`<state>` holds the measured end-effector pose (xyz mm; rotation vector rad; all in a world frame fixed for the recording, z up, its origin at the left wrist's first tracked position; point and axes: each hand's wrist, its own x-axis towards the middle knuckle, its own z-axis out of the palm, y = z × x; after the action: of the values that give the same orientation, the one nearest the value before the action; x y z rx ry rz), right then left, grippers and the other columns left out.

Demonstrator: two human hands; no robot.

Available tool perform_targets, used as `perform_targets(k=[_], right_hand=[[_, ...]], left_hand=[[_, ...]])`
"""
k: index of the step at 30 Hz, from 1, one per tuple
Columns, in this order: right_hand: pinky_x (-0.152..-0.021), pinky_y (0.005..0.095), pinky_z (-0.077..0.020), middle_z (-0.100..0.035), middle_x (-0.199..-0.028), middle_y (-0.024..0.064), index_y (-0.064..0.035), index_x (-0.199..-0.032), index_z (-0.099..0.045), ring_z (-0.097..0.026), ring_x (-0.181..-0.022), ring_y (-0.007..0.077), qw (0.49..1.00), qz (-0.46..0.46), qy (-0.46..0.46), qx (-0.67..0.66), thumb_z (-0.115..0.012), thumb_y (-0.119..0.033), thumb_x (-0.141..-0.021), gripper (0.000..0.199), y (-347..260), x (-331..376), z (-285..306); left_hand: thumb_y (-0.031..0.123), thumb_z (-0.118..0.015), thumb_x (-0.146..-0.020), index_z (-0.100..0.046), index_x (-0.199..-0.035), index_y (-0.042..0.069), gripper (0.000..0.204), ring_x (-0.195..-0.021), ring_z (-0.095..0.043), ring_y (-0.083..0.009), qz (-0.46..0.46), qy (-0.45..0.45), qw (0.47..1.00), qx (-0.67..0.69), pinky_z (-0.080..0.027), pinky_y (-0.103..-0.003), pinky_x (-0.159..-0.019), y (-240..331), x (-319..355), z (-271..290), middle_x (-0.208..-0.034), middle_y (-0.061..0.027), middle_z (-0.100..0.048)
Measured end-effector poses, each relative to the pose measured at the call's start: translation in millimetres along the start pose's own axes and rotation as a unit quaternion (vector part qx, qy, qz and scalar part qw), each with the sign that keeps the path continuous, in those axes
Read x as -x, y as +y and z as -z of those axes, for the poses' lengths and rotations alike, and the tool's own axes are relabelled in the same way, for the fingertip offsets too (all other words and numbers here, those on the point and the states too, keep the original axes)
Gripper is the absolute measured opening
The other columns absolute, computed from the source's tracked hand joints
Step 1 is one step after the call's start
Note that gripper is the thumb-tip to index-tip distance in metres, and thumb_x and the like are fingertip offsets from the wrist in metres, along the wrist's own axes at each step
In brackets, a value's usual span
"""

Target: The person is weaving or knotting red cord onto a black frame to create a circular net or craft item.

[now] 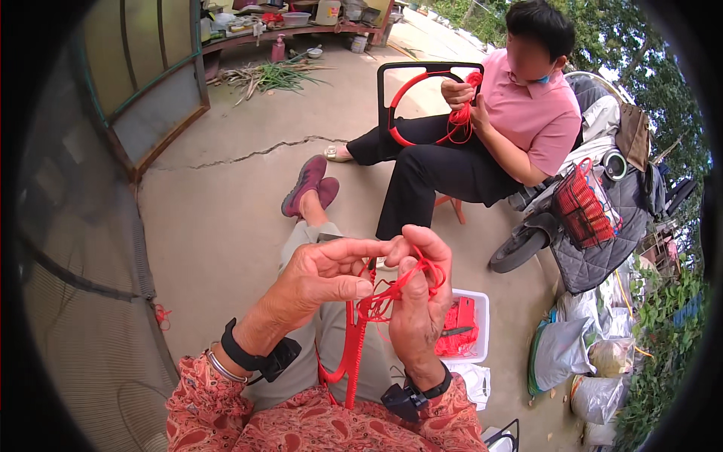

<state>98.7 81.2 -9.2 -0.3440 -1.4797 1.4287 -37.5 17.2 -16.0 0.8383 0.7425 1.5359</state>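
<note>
My left hand [320,280] and my right hand [418,297] are raised together over my lap, both pinching red cord [380,297]. The cord is looped around my right fingers and runs down as a red strip [352,354] toward my lap. My left thumb and forefinger grip the cord's end near my right hand. Both wrists wear black bands. Below my right hand stands a white tub [477,301] holding more red cord pieces.
A seated person in a pink shirt [527,113] works red cord on a black and red frame [422,102] across from me. A scooter with a red basket [584,211] stands at the right, above sacks on the ground [565,350]. A mesh screen [83,301] is at my left.
</note>
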Motion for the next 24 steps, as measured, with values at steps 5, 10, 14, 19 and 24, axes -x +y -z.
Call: perform_targets(k=[5,10,14,19,24], right_hand=[[-0.086,0.0332,-0.0401,-0.051,-0.102,0.0115,-0.0019,-0.122,-0.05,-0.049,-0.094,0.0181,0.982,0.118,0.042,0.139,-0.046,-0.019,-0.095,0.032,11.2,-3.2,-16.3],[-0.086,0.0363,-0.0366,-0.052,-0.1,0.0119,-0.002,-0.119,-0.051,-0.05,-0.097,0.024,0.946,0.132,-0.026,0.295,-0.048,-0.02,-0.093,0.032,14.8,-0.7,-11.6],[-0.085,0.0343,-0.0406,-0.051,-0.099,0.0125,-0.0012,-0.117,-0.051,-0.051,-0.093,0.0239,0.928,0.137,-0.046,0.344,-0.046,-0.016,-0.093,0.029,10.4,3.3,-10.7],[-0.086,0.0353,-0.0409,-0.055,-0.111,0.0137,-0.003,-0.123,-0.05,-0.051,-0.102,0.0241,0.909,0.127,-0.099,0.385,-0.054,-0.012,-0.089,0.036,-0.1,9.3,-5.0],[-0.086,0.036,-0.043,-0.064,-0.098,0.0117,-0.0033,-0.12,-0.056,-0.06,-0.092,0.0236,0.912,0.081,-0.205,0.346,-0.061,-0.005,-0.083,0.037,-55.2,9.6,42.5]], left_hand=[[0.017,-0.073,-0.081,-0.056,-0.123,-0.004,0.049,-0.095,-0.061,-0.0133,-0.011,0.01,1.0,-0.006,-0.049,-0.025,-0.082,-9.8,4.6,-9.8,-0.106,-0.0084,-0.064],[0.009,-0.068,-0.084,-0.066,-0.104,-0.002,0.022,-0.087,-0.06,-0.0088,0.0,0.07,0.997,-0.031,-0.049,-0.023,-0.078,-18.3,5.2,-7.3,-0.096,-0.0032,-0.066],[0.005,-0.066,-0.084,-0.067,-0.096,-0.001,0.013,-0.081,-0.058,-0.0065,-0.031,0.111,0.993,-0.032,-0.048,-0.021,-0.074,-29.0,6.8,-13.4,-0.091,-0.0013,-0.065],[0.008,-0.065,-0.086,-0.064,-0.096,-0.001,0.013,-0.074,-0.059,-0.0079,-0.032,0.131,0.99,-0.03,-0.049,-0.021,-0.067,-27.5,13.1,-12.7,-0.087,-0.0024,-0.065],[0.016,-0.06,-0.09,-0.059,-0.099,0.0,0.018,-0.07,-0.06,-0.0144,0.008,0.12,0.991,0.061,-0.049,-0.026,-0.064,-17.1,9.1,10.1,-0.087,-0.0096,-0.065]])
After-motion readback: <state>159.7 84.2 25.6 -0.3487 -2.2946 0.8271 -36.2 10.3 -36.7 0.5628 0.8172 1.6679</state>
